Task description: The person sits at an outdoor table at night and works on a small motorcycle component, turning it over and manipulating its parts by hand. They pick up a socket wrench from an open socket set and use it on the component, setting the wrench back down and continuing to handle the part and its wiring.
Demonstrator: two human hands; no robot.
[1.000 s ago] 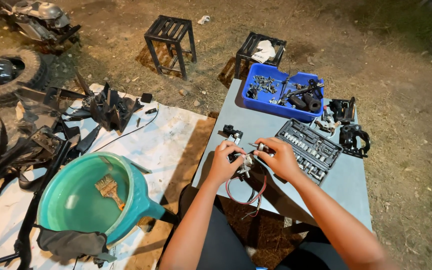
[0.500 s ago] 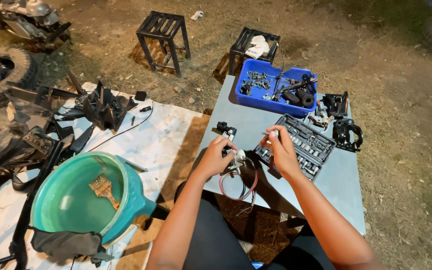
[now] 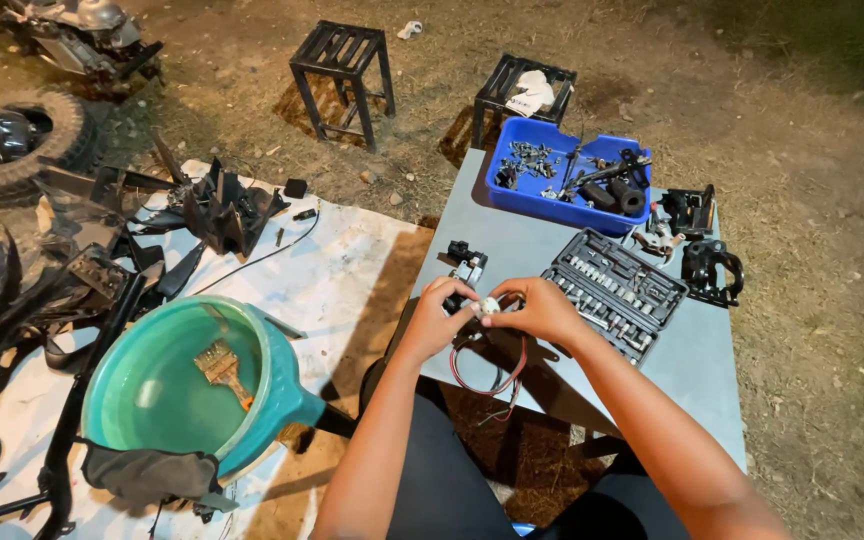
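Outdoor grey table on dirt ground

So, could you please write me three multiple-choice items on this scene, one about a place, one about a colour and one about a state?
1. Where does the paintbrush lie?
A. in the teal basin
B. in the blue tray
C. on a stool

2. What colour is the tray of small metal parts?
A. red
B. blue
C. white

3. How is the socket set case?
A. shut
B. upside down
C. open

Answers: 1 A, the brush rests on the basin's inner floor. 2 B, its walls are bright blue. 3 C, rows of sockets show beside the right hand, which with the left hand holds a small wired part.
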